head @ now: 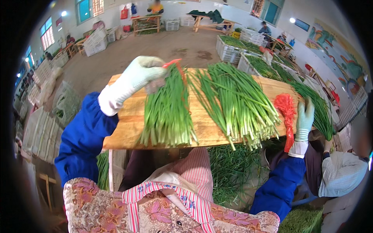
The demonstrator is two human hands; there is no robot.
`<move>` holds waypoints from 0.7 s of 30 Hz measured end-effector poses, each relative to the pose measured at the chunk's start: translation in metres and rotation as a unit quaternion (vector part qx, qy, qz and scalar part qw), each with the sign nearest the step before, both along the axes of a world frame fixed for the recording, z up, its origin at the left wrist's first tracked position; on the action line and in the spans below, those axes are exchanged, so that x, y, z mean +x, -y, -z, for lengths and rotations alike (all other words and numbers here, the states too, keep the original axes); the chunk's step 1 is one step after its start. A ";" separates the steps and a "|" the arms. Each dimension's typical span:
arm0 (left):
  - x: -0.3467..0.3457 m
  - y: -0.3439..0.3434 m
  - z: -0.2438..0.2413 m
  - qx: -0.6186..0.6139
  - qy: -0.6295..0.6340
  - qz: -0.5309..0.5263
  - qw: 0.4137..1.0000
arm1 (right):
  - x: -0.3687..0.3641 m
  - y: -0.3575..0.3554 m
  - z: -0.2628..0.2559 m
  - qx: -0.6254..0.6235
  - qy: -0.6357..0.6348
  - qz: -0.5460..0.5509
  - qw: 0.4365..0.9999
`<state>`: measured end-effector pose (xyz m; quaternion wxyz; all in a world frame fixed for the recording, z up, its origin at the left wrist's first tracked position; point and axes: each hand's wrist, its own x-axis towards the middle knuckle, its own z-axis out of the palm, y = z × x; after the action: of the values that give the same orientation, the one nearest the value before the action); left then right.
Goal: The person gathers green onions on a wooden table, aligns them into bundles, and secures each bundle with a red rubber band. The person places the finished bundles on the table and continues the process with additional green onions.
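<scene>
My left hand [150, 72], in a pale knitted glove, is at the leaf tips of a bunch of green garlic chives [167, 116]. Its fingers pinch a red plastic tie [174, 62], whose strand trails down the bunch's right side. A larger loose pile of chives [236, 102] lies to the right, cut ends towards me. Both rest on a wooden board table [204, 125]. At the table's right edge my right hand [305, 116], also gloved, has its fingers apart and appears to hold nothing. Beside it lies a bundle of red plastic ties [285, 116].
A co-worker [344, 171] sits close on my right, a hand at long chives [316, 107]. White crates of greens [256, 65] stand beyond. Cut leaves [236, 171] lie below the table. Stacked crates [42, 131] line the left; another person [156, 7] stands at a far table.
</scene>
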<state>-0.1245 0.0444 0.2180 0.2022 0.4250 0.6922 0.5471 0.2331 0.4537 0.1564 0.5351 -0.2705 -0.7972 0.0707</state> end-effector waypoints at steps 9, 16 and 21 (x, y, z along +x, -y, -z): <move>0.003 0.060 -0.008 0.036 -0.119 0.011 0.992 | -0.211 0.288 -0.035 -0.362 0.115 -0.610 0.695; -0.082 0.187 0.072 -0.043 -0.326 -0.209 0.921 | -0.262 0.322 -0.033 0.247 0.253 -0.392 0.849; -0.149 0.240 0.154 -0.102 -0.475 -0.212 0.848 | -0.354 0.355 -0.006 0.500 0.363 -0.287 0.732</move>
<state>-0.2733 -0.1958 0.0639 -0.2299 0.4528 0.8289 0.2347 -0.1210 0.0983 0.1628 0.2172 0.2732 -0.8906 -0.2916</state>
